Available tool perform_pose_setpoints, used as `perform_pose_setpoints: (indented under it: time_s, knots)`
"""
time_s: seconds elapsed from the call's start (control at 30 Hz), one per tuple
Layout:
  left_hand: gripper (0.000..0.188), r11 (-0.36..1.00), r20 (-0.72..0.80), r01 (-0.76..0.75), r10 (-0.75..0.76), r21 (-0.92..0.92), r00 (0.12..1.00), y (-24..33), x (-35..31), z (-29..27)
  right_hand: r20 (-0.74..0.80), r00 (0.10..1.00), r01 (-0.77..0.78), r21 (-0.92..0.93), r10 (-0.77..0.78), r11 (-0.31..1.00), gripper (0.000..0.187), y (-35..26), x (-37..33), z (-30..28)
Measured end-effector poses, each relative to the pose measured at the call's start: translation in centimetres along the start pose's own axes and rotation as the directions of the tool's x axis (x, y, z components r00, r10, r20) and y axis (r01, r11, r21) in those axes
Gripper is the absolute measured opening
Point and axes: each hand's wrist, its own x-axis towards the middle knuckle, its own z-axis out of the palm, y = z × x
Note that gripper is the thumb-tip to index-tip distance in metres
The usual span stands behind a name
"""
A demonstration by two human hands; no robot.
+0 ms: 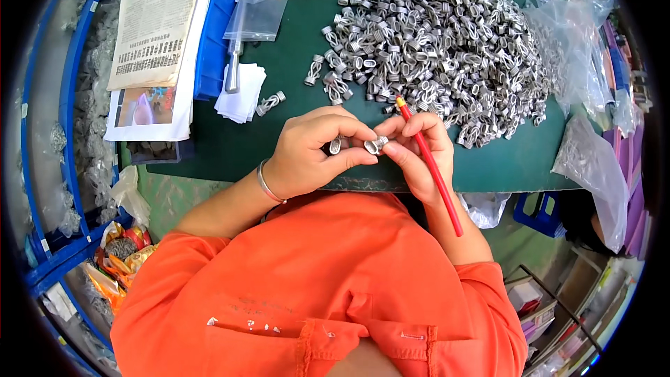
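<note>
Between the fingertips of both hands, at the near edge of the green table, is a small silver-grey metal part with a ribbed end. My left hand pinches it from the left, and a second metal part shows inside the curl of its fingers. From the other side, the thumb and finger of my right hand grip the same part. A red pencil-like stick with a yellow tip also rests in my right hand, slanting down along the wrist. Beyond the hands lies a large heap of similar metal parts.
A single metal part lies by white paper slips and a metal-shafted tool. Left of these stand a blue bin and a newspaper. Clear plastic bags hang over the table's right edge. Blue shelving stands at far left.
</note>
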Motion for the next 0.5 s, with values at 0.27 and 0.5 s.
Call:
perform_pose_setpoints:
  time_s: [0.27, 0.5]
  knots:
    - [0.022, 0.981, -0.111, 0.153, -0.167, -0.122, 0.98, -0.7, -1.2, 1.0, -0.012, 0.958, 0.274, -0.271, -0.288, 0.923, 0.046, -0.9, 0.0, 0.6]
    - [0.027, 0.209, 0.249, 0.532, -0.707, -0.82, 0.662, -0.1, -0.6, 1.7, 0.394, 0.875, 0.469, -0.545, -0.282, 0.695, 0.032, -2.1, 1.8, 1.1]
